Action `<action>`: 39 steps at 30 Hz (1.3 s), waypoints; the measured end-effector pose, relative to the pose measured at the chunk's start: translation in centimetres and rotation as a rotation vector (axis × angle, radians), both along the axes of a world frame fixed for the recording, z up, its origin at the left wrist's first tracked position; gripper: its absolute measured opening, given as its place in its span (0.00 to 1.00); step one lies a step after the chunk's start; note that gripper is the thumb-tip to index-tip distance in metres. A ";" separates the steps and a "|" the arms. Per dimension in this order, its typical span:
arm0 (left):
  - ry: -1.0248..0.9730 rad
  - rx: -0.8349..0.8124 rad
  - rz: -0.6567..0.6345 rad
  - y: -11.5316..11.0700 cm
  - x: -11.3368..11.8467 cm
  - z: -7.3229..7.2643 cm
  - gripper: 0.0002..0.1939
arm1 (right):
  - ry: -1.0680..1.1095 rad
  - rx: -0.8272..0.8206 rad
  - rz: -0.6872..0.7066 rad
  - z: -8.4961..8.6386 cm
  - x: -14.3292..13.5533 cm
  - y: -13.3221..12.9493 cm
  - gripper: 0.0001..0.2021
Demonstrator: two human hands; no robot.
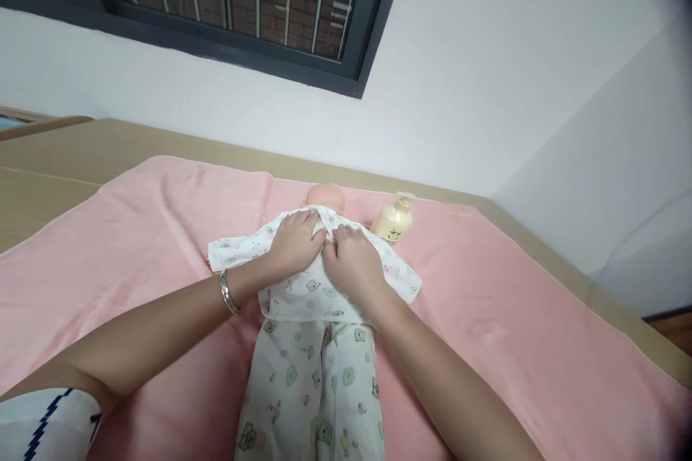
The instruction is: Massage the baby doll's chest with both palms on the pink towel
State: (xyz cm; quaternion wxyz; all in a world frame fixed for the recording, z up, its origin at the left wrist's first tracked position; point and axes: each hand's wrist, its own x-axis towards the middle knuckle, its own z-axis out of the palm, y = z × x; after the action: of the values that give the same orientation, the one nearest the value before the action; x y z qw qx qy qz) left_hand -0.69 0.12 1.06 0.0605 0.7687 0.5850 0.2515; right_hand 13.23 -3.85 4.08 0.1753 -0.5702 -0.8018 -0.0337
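Observation:
A doll lies on its back, its round head (pixel 325 196) at the far end. It wears a white pajama top (pixel 311 295) printed with small green figures, sleeves spread to both sides, and matching pajama pants (pixel 292 382). My left hand (pixel 296 241) rests on the upper chest of the top, thumb and fingers closed on cloth near the collar. Right beside it, my right hand (pixel 354 259) pinches the front of the same top just below the neck. The fingertips of both hands are close together, and the bit of cloth between them is partly hidden.
Under the doll spreads a pink blanket (pixel 476 288) on a wooden surface (pixel 59 148). A pale yellow pump bottle (pixel 393 220) leans near the doll's right-hand sleeve in view. Behind are a white wall (pixel 443 72) and a dark-framed window (pixel 357 50) with bars.

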 end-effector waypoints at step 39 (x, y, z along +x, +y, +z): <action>-0.019 -0.008 -0.004 0.4 0.1 -0.2 0.24 | 0.195 -0.095 0.071 -1.0 0.5 0.6 0.24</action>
State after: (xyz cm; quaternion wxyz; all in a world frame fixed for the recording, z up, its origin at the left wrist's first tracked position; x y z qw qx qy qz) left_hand -0.63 0.53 0.89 0.0698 0.7670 0.5840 0.2563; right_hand 13.78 -3.26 3.06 0.2266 -0.5496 -0.8014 0.0662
